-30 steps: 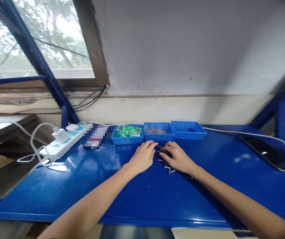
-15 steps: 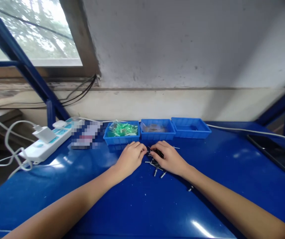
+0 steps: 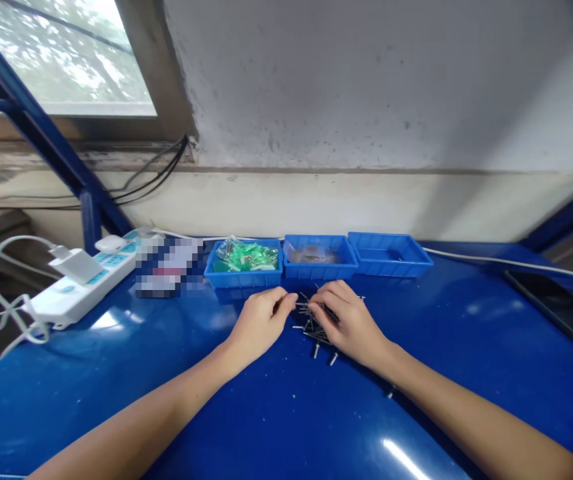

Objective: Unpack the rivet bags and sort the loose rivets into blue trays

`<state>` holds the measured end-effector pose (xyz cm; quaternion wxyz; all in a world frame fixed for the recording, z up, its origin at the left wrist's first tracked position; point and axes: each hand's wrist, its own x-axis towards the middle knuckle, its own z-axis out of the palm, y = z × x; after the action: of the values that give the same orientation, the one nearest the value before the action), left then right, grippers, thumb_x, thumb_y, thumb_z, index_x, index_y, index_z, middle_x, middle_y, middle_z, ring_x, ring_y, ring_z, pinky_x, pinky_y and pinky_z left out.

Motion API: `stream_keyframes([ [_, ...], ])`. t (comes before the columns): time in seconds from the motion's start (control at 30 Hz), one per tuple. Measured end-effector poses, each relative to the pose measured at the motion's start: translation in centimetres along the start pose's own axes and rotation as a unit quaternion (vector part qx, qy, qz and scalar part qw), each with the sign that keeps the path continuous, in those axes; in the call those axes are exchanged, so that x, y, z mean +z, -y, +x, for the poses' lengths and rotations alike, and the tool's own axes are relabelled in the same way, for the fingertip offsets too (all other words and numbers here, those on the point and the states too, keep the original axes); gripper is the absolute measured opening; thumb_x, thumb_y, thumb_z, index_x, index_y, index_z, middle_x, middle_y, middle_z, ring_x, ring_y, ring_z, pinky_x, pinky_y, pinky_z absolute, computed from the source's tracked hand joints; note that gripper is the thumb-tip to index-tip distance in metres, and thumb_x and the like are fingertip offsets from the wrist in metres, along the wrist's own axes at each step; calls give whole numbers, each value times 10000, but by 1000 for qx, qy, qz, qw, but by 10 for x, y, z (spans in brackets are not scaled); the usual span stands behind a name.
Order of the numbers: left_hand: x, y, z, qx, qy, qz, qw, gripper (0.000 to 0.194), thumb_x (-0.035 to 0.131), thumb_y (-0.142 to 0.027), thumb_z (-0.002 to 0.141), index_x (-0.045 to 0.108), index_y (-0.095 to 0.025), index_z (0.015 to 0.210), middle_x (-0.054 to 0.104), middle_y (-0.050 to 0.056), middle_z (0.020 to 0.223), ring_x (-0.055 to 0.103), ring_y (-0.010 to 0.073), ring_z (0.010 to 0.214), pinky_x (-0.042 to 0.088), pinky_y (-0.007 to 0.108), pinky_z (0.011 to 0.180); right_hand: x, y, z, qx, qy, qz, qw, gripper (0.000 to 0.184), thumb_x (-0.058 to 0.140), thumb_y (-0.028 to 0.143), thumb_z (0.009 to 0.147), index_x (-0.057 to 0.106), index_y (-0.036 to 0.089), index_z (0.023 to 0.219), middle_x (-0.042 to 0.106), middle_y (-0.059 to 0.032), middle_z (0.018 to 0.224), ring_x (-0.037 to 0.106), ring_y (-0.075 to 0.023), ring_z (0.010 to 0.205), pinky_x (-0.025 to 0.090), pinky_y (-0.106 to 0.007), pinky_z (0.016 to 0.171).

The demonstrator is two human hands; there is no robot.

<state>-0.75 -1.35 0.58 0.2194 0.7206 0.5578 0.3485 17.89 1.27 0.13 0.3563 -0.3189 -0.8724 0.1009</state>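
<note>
A small pile of blind rivets (image 3: 311,328), silvery with long thin pins, lies on the blue table between my hands. My left hand (image 3: 261,321) is at the pile's left side, with thumb and forefinger pinched on a rivet (image 3: 301,305) whose thin end sticks out to the right. Curled over the right part of the pile is my right hand (image 3: 349,323). Its fingers are bent towards the thumb, and whatever is between them is hidden. Two rivets lie just in front of the pile, and another small piece (image 3: 390,394) is beside my right forearm.
Behind the hands stand three blue bins: one with green bagged parts (image 3: 246,256), a middle one (image 3: 321,270) with a clear bag, and a right one (image 3: 391,268). A white power strip (image 3: 71,293) with cables is at left, a black phone (image 3: 556,310) at right.
My right hand has lifted and drawn back slightly to the right, uncovering more of the pile. My left hand stays pinched near the same spot. The camera view has shifted a little.
</note>
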Motion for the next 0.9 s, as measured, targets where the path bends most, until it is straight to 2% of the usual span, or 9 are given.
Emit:
stream_keyframes([
  [0.13,0,-5,-4,44,5,-11,999,156,449,-293,898,569,-201,858,594,-23,680,545,121,598,404,226,581,-1,1,-1,14,-14,-4,1000,200,406,227,928,565,182,815,580,-64,773,501,-186,760,424,-341,703],
  [0.27,-1,-7,-7,42,7,13,999,256,372,-297,930,565,-193,796,597,-8,668,564,133,616,412,243,611,-1,8,-3,3,-14,-11,1000,140,469,250,906,581,182,859,598,-61,804,509,-179,767,432,-324,699],
  [0.37,-2,-7,-7,43,19,22,999,285,342,-312,945,569,-198,814,618,1,707,585,143,651,426,253,636,-11,6,0,-46,-28,-41,998,127,487,232,892,600,185,857,607,-60,818,523,-170,759,436,-316,700],
  [0.47,-3,-5,-5,69,23,90,993,221,372,-278,937,579,-214,977,652,35,898,604,188,837,427,302,732,-36,-17,5,-58,-119,-140,981,152,505,251,873,604,190,774,605,-67,780,534,-184,745,434,-337,713],
  [0.57,-1,0,-3,83,31,215,972,209,448,-258,905,580,-241,1066,636,47,951,593,229,880,382,369,778,-63,-52,6,66,-208,-298,929,209,524,344,858,634,167,858,609,-103,810,532,-232,777,418,-390,746],
  [0.63,0,3,-1,75,40,262,961,159,474,-266,894,612,-244,968,626,32,887,595,219,814,355,377,766,-71,-69,3,132,-199,-348,907,315,542,403,836,633,132,968,612,-140,866,535,-272,821,418,-414,742],
  [0.67,1,3,-1,68,43,270,959,142,475,-258,892,615,-234,900,620,25,855,592,211,791,345,372,757,-71,-72,2,145,-182,-348,908,339,540,412,835,632,124,988,614,-146,874,536,-278,828,420,-418,742],
  [0.77,-2,2,-1,47,36,275,960,154,443,-177,890,567,-199,801,618,21,818,586,211,801,327,355,730,-54,-59,-2,105,-120,-265,951,283,506,374,863,636,142,959,624,-112,843,544,-249,812,423,-406,776],
  [0.9,-7,1,-3,12,5,274,962,132,401,-176,911,522,-184,859,624,45,872,580,224,842,332,343,712,-23,-19,-2,31,-2,-129,991,273,483,335,887,600,151,1051,626,-89,866,543,-224,848,433,-384,796],
])
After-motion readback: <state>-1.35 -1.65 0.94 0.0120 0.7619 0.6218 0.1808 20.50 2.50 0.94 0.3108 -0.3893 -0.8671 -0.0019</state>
